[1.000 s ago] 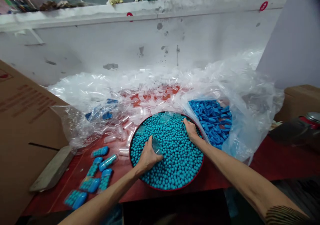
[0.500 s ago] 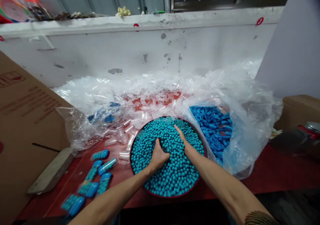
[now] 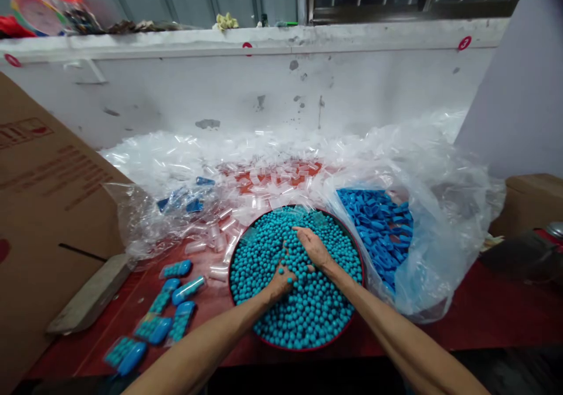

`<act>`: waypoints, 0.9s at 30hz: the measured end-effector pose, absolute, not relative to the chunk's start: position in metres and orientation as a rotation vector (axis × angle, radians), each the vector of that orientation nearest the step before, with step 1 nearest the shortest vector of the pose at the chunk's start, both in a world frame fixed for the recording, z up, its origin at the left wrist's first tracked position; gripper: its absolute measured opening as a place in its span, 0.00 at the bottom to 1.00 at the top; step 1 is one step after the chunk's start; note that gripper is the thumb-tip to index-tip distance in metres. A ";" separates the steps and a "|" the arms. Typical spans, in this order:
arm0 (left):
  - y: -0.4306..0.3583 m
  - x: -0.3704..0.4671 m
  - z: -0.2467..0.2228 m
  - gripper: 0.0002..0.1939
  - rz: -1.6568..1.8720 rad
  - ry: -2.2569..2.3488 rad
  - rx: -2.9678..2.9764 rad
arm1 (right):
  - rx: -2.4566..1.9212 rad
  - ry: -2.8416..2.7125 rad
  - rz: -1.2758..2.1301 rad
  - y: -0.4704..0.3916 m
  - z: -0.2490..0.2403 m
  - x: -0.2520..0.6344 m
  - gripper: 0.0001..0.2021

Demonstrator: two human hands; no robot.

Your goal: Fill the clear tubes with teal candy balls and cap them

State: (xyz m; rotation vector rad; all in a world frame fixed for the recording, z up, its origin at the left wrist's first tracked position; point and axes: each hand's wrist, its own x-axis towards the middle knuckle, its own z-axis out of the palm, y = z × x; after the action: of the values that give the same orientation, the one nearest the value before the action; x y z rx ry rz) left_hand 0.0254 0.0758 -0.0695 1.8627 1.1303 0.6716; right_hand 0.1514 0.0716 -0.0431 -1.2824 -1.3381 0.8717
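A round red-rimmed tub (image 3: 361, 266) full of small turquoise balls (image 3: 303, 319) stands in front of me. My left hand (image 3: 278, 283) is sunk among the balls, its fingers curled and partly covered by them; what it grips, if anything, is hidden. Just to the right, my right hand (image 3: 313, 247) lies over the balls with its fingers stretched towards the left, and balls lie between the two hands. Left of the tub are several clear containers of turquoise balls with blue caps (image 3: 180, 319).
Clear empty tubes (image 3: 217, 272) lie scattered behind and left of the tub. A plastic bag (image 3: 422, 283) of blue caps (image 3: 378, 231) lies to the right. A cardboard box (image 3: 53, 207) and a grey block (image 3: 90, 295) stand at left; a white wall (image 3: 176, 96) closes the back.
My right hand has moved left and turned in over the balls, closer to my left hand. Balls now cover more of my left hand. The view has shifted slightly.
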 end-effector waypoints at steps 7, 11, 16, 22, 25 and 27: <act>0.067 0.014 -0.055 0.60 0.541 0.956 1.676 | -1.277 -1.125 0.993 0.073 -0.045 0.154 0.30; 0.062 0.006 -0.044 0.60 0.499 0.986 1.646 | -1.306 -1.240 0.950 0.070 -0.039 0.146 0.31; 0.059 0.003 -0.044 0.58 0.597 0.951 1.700 | -1.301 -1.488 0.740 0.056 -0.036 0.126 0.26; 0.053 0.002 -0.051 0.59 0.599 1.100 1.687 | -1.371 -1.453 0.743 0.056 -0.035 0.143 0.22; 0.048 -0.001 -0.050 0.59 0.569 1.180 1.719 | -1.649 -1.431 0.624 0.062 -0.037 0.171 0.18; 0.042 -0.003 -0.047 0.53 0.569 1.238 1.763 | -1.789 -1.425 0.573 0.063 -0.042 0.182 0.15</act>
State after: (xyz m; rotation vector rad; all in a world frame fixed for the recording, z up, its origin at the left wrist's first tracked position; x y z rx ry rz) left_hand -0.0026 0.0422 -0.0474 1.7626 1.2377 0.5693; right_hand 0.1823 0.0633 -0.0422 -1.7893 -1.4253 0.5734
